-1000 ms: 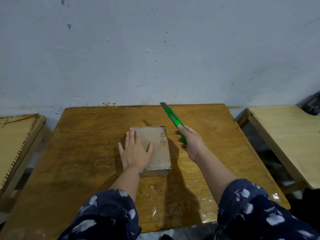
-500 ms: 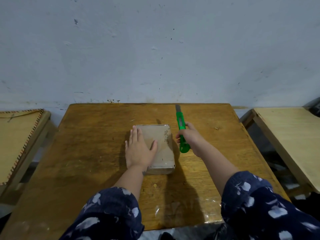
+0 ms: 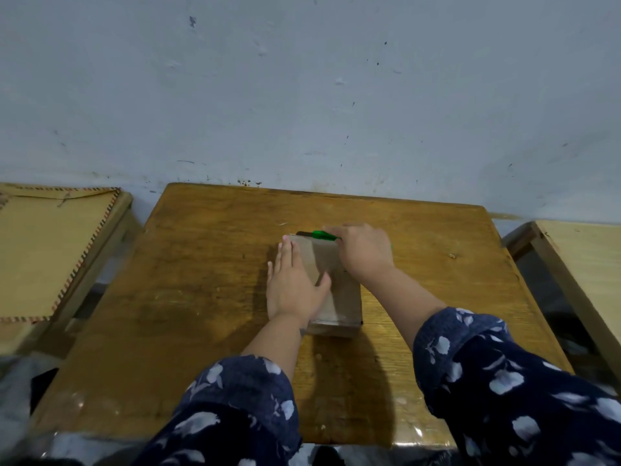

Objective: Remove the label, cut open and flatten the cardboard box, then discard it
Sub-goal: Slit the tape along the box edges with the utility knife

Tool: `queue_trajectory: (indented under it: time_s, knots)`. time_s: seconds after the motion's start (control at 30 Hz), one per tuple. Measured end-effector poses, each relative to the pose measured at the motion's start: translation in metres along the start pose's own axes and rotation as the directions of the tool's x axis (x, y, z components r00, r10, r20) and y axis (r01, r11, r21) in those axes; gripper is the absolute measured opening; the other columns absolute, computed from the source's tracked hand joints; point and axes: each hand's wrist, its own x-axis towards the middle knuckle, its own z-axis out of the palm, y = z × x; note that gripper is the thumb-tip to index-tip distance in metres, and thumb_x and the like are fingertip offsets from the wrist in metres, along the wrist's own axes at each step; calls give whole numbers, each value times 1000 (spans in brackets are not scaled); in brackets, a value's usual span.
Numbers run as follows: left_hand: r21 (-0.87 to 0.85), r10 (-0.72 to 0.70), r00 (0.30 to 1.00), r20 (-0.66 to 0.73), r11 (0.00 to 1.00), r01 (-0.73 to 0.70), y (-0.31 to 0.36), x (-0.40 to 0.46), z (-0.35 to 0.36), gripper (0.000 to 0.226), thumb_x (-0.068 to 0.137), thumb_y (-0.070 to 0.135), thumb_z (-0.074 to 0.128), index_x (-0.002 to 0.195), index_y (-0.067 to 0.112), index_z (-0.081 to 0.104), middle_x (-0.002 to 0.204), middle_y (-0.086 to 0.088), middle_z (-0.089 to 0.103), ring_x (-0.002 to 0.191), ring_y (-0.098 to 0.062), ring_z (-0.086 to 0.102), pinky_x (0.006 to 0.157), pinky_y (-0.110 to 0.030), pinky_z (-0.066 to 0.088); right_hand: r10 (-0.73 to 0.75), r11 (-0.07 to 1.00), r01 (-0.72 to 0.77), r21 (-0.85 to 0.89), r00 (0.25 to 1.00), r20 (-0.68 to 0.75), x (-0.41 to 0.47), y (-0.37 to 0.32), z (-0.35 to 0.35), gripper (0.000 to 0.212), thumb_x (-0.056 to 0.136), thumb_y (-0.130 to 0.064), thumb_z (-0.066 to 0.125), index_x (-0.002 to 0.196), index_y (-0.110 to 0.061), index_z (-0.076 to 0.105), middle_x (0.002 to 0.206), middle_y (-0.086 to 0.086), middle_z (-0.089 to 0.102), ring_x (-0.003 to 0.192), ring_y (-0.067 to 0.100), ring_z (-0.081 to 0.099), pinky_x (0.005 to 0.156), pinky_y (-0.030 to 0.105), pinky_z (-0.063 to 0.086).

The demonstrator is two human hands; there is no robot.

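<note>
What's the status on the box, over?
Left hand flat on cardboard box. Right hand grips green utility knife at box's far edge. Box uncut, nothing blocking.

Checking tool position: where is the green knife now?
The green knife lies along the cardboard box's far edge, gripped by the right hand.

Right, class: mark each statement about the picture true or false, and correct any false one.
1. The left hand lies flat on the cardboard box. True.
2. The right hand holds a red pair of scissors. False: its grip is on a green knife.
3. The knife is at the far end of the box. True.
4. The box lies flattened on the floor. False: it sits whole on the wooden table.
5. Both sleeves are dark blue with pale flowers. True.
</note>
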Motion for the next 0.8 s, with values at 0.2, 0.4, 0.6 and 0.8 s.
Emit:
queue_trajectory:
  time_s: [0.2, 0.4, 0.6, 0.8]
  knots:
    - [-28, -3, 1000, 9, 1000, 3, 0, 0, -1, 89, 89, 62, 41, 152, 12, 1, 161, -3, -8, 148, -14, -3, 119, -34, 3, -52, 996, 50, -69, 998, -28, 6, -10, 3, 46, 90, -14, 53, 132, -34, 52, 115, 2, 65, 108, 27, 58, 84, 38, 43]
    - [-10, -16, 1000, 5, 1000, 16, 1, 1, -1, 92, 87, 64, 41, 152, 13, -1, 161, -3, -8, 147, -14, -3, 118, -34, 1, -139, 974, 141, -180, 990, 22, 6, -14, -1, 51, 84, -22, 61, 134, -28, 49, 118, 3, 61, 112, 27, 52, 87, 39, 39]
    - [-10, -30, 999, 18, 999, 31, 1, 1, -1, 92, 87, 64, 40, 152, 14, -2, 161, -1, -8, 147, -13, -3, 120, -36, 2, -161, 965, 164, -206, 986, 30, 5, -8, 0, 52, 86, -23, 59, 136, -27, 45, 118, 4, 59, 111, 27, 50, 86, 39, 37]
    - [22, -32, 999, 26, 999, 32, 3, 1, -2, 89, 89, 62, 37, 152, 13, -1, 161, -1, -8, 147, -13, -4, 119, -37, 0, -125, 964, 139, -225, 989, 79, 1, 0, -8, 47, 89, -30, 54, 135, -28, 46, 116, 4, 58, 110, 27, 49, 88, 39, 36]
